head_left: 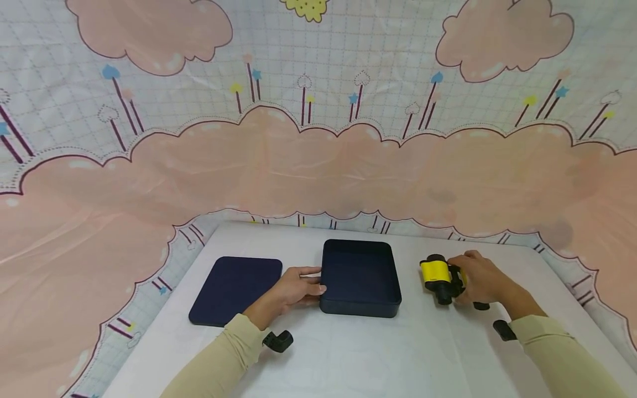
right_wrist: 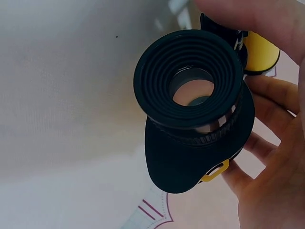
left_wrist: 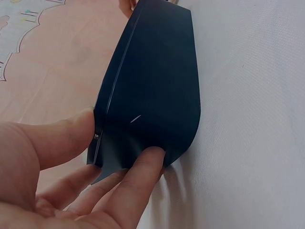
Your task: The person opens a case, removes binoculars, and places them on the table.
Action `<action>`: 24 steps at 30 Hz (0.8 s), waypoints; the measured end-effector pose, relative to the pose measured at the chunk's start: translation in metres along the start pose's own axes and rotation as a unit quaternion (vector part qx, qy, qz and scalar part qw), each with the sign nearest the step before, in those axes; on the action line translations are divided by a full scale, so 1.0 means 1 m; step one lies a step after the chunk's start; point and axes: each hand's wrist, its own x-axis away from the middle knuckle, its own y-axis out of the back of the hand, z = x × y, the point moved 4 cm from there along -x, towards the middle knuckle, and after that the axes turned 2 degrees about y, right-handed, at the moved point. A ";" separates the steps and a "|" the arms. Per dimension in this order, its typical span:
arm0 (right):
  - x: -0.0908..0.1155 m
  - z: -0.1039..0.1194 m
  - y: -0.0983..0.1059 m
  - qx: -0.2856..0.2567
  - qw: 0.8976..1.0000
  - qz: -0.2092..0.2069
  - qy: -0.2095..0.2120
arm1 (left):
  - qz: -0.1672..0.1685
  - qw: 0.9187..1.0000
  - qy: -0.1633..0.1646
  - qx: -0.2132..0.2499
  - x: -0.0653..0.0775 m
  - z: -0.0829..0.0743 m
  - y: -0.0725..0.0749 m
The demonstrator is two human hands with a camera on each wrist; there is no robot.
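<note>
A pair of black and yellow binoculars [head_left: 436,272] is at the right of the table, held in my right hand [head_left: 480,279]. In the right wrist view, a black eyecup of the binoculars [right_wrist: 188,78] faces the camera, with the thumb along one side and fingers on the other. An open, shallow dark navy box [head_left: 359,276] stands in the middle. My left hand [head_left: 291,290] touches the left wall of this box. The left wrist view shows the thumb at the rim and the other fingers, nearly straight, against the box wall [left_wrist: 152,71].
Left of the box, a flat dark navy lid [head_left: 236,287] lies on the white table [head_left: 348,359]. A patterned pink and white sheet [head_left: 318,166] hangs behind the table and surrounds it. Each wrist wears a small black camera [head_left: 277,341].
</note>
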 end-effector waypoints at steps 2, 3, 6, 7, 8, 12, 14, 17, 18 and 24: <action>0.000 0.000 -0.002 -0.001 1.000 0.004 -0.003 | 0.001 1.000 0.000 0.001 0.001 0.000 0.000; 0.001 0.001 -0.003 -0.002 1.000 0.005 -0.005 | 0.001 1.000 0.000 0.002 0.001 0.001 -0.001; 0.002 0.001 -0.005 -0.004 1.000 0.007 -0.003 | 0.002 1.000 0.000 0.002 0.001 0.000 -0.001; 0.003 0.001 -0.005 -0.006 1.000 0.008 -0.002 | 0.002 1.000 0.000 0.001 0.002 0.000 -0.001; 0.003 0.000 -0.006 -0.009 1.000 0.009 0.000 | 0.002 1.000 -0.001 0.000 0.002 0.000 -0.001; 0.008 -0.001 -0.011 -0.014 1.000 0.015 0.000 | 0.002 1.000 -0.003 -0.010 0.004 0.000 -0.002; 0.011 -0.002 -0.012 -0.014 1.000 0.020 -0.002 | 0.002 1.000 -0.002 -0.014 0.005 0.001 -0.003; 0.012 -0.002 -0.013 -0.012 0.999 0.028 -0.011 | 0.001 1.000 -0.002 -0.022 0.005 0.002 -0.003; 0.012 -0.003 -0.012 -0.012 0.999 0.030 -0.015 | 0.002 1.000 -0.007 -0.026 0.005 0.001 -0.003; 0.013 -0.003 -0.010 -0.007 0.999 0.045 -0.020 | 0.007 0.998 -0.023 -0.050 0.006 -0.001 -0.001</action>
